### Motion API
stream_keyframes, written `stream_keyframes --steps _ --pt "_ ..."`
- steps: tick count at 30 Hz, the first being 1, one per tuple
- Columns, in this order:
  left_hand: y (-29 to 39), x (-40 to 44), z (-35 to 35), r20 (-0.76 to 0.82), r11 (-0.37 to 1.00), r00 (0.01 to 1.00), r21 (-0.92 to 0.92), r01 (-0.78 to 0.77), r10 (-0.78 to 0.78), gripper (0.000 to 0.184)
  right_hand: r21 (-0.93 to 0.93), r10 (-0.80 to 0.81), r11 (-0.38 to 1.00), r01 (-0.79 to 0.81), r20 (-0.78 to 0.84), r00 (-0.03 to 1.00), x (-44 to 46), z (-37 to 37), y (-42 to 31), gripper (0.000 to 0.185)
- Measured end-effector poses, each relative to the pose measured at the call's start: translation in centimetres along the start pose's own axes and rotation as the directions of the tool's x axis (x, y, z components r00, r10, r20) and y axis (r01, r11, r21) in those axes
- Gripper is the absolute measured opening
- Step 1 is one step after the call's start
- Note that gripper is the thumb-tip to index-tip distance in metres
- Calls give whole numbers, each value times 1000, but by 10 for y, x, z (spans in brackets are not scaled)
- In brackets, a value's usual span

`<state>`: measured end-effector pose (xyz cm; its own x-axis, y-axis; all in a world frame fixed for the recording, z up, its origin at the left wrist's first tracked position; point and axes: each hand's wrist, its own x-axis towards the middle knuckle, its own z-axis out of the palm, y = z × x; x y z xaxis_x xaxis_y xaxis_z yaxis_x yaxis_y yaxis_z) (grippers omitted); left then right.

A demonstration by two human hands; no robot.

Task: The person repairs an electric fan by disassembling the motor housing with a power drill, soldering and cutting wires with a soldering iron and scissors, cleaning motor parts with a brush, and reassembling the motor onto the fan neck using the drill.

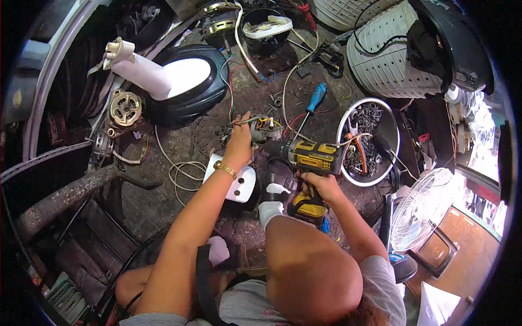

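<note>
- Drill (315, 156): yellow-and-black shell, blocky motor housing, dark chuck at the front; yellow-topped battery pack below the grip. Held above the floor, chuck aimed left, just beside the motor (266, 130); contact at the tip cannot be told.
- Right hand (322, 185): fingers wrapped round the drill's grip; trigger finger partly hidden.
- Left hand (241, 142): fingers bent against the motor's left side, holding it; underside of the grip hidden. Gold-toned watch (224, 169) at the wrist.
- Motor: small, grey metal, irregular outline; yellow, green and red wires on top, a white nub upright.
- Edges: drill's rear lies near the bowl (388, 120); a foot in a dark sandal (278, 183) sits close under the chuck. White panel (244, 182) lies below the left wrist.
- Room: dark floor (144, 213) shows left of the panel, past the looped cord (185, 173), and between the black stand base (217, 89) and the screwdriver (316, 98).
- Materials: bowl pale, round, smooth, heaped with small metal hardware; screwdriver handle blue, shaft slanted towards the motor; baskets (383, 68) white, perforated; floor rough, stained.
</note>
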<state>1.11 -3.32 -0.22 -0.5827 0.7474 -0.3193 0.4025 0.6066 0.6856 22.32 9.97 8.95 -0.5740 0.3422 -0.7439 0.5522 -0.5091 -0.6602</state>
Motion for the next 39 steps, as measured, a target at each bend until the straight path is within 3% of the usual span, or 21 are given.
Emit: stream_keyframes --steps 8,10,13,16,19,21,22,23,24,25,26,27,29,30,31,33,37,39 --pt "6 -1 -2 -36 999 999 43 -6 8 101 -60 -29 998 26 -42 999 5 0 19 21" --pt "9 -1 -3 -33 999 999 47 0 2 101 -21 49 999 -49 -14 999 4 1 12 24" --pt "9 -3 -3 -24 997 999 75 26 -25 101 -79 38 996 -39 -22 999 4 2 7 29" --pt "11 -4 -3 -97 995 994 84 -43 51 93 -44 77 996 -78 -10 997 3 -3 13 33" --pt "8 7 -16 -5 978 1000 209 -1 2 93 -115 -96 989 94 -10 995 -10 -10 14 43" --pt "-1 18 -30 187 944 958 210 -255 217 90 -74 -102 992 102 1 995 -39 -27 -9 61" --pt "-2 28 -36 219 937 936 157 -313 276 89 -138 -249 960 243 -32 968 -47 -47 4 70" --pt "1 39 -44 230 936 934 158 -314 275 89 -400 -417 839 369 -36 908 -60 -64 0 70" --pt "8 53 -54 423 960 876 51 -276 230 85 -602 -488 688 404 28 873 -75 -68 -37 64" --pt "12 65 -60 596 975 777 -45 -218 201 82 -627 -450 724 288 -112 886 -85 -73 -51 60" --pt "13 75 -61 651 972 724 -122 -200 230 82 -752 -499 615 236 -140 855 -88 -81 -59 59" --pt "13 81 -58 654 970 718 -124 -209 239 82 -854 -550 493 165 -159 820 -89 -91 -65 57" --pt "12 95 -49 756 927 600 -24 -374 262 89 -938 -748 299 174 -118 653 -64 -116 -55 53" --pt "29 93 -58 794 943 570 -11 -334 211 91 -958 -771 247 145 -103 629 -51 -124 -54 50" --pt "30 96 -56 795 941 568 -12 -337 214 91 -979 -781 188 79 -101 617 -38 -135 -48 49" --pt "27 99 -54 785 995 619 43 -94 25 93 -995 -744 94 -33 -93 662 -19 -150 -40 51" --pt "21 94 -49 698 988 716 102 -114 10 92 -986 -700 141 -84 -159 696 3 -161 -19 56" --pt "18 81 -53 661 987 750 92 -129 36 89 -981 -742 192 18 -133 657 4 -160 -12 61"
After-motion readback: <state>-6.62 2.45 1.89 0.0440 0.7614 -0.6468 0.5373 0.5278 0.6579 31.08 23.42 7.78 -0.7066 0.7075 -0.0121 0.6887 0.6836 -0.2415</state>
